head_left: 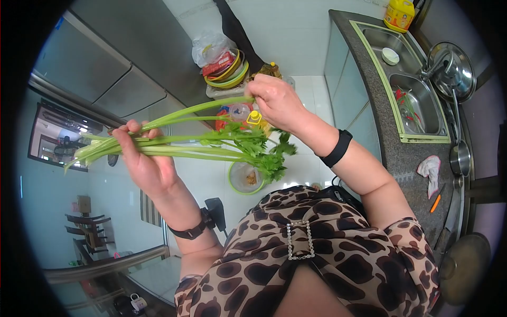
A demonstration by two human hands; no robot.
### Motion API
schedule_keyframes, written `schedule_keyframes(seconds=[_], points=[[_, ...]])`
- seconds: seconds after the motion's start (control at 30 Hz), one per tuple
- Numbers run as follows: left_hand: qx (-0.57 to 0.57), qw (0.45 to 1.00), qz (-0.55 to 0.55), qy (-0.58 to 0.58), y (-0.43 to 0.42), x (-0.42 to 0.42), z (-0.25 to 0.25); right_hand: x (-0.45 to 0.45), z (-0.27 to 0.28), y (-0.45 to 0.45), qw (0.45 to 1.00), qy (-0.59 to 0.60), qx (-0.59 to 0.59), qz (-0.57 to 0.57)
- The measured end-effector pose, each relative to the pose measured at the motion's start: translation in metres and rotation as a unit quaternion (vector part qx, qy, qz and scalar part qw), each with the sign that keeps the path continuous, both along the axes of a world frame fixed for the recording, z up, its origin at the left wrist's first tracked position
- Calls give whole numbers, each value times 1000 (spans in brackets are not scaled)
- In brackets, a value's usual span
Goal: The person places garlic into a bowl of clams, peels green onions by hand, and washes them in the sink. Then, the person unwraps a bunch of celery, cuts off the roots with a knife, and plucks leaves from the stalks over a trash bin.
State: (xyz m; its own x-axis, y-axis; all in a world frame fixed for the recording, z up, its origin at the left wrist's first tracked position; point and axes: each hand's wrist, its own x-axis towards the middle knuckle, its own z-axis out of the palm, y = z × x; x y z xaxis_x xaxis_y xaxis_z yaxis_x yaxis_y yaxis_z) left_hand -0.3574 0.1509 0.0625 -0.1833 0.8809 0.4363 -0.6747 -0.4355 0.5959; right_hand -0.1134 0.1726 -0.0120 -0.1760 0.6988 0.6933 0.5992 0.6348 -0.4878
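A bunch of green celery (248, 138) lies level in front of me, its pale base at the left and its leaves at the right. My left hand (148, 161) is closed around the stalks near the base. Above the rest, one stalk (200, 107) is bent away from the bunch. My right hand (275, 100) is closed on that stalk's far end, and the fingers hide its tip. Below the leaves, on the floor, stands a lined bin with a green rim (230, 179), with some brownish scraps inside.
To the right, a dark counter (398, 158) holds a double sink (422, 98) with a white bowl (390, 56) and red-and-green pieces in it. A cloth (430, 171) and an orange-handled knife (435, 203) lie nearby. Stacked basins (227, 79) and bottles stand ahead.
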Motion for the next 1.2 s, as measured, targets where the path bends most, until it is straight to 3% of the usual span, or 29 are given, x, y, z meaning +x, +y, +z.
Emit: schedule_keyframes(seconds=[0.1, 0.17, 0.23, 0.27, 0.43, 0.5, 0.6, 0.77, 0.83, 1.1, 1.2], points=[[-6, 1000, -22, -8, -2, 1, 1, 2, -8, 5, 997, 34, -73, -8], [3, 999, -43, -18, -2, -5, 2, 4, -12, 12, 974, 156, -128, 99], [11, 998, -63, -27, -1, -15, 4, 10, -11, 16, 963, 183, -180, 80], [23, 998, -56, -17, 1, -22, 6, 15, -11, 18, 949, 208, -231, 60], [33, 999, -7, -19, 5, -47, 11, 38, -14, 24, 936, 229, -258, 74], [26, 999, 12, -36, 4, -52, 12, 40, -13, 20, 897, 273, -330, 111], [38, 997, -38, -50, 7, -64, 11, 37, -13, 10, 929, 194, -304, 79], [14, 991, -85, -106, 10, -69, 9, 24, -28, 5, 936, 125, -314, 96], [10, 989, -93, -116, 10, -67, 10, 15, -35, 6, 964, 71, -248, 61], [22, 985, -99, -139, 9, -79, 9, 23, -45, 11, 979, 85, -161, 94], [14, 985, -101, -136, 7, -80, 11, 27, -44, 11, 982, 24, -162, 95]])
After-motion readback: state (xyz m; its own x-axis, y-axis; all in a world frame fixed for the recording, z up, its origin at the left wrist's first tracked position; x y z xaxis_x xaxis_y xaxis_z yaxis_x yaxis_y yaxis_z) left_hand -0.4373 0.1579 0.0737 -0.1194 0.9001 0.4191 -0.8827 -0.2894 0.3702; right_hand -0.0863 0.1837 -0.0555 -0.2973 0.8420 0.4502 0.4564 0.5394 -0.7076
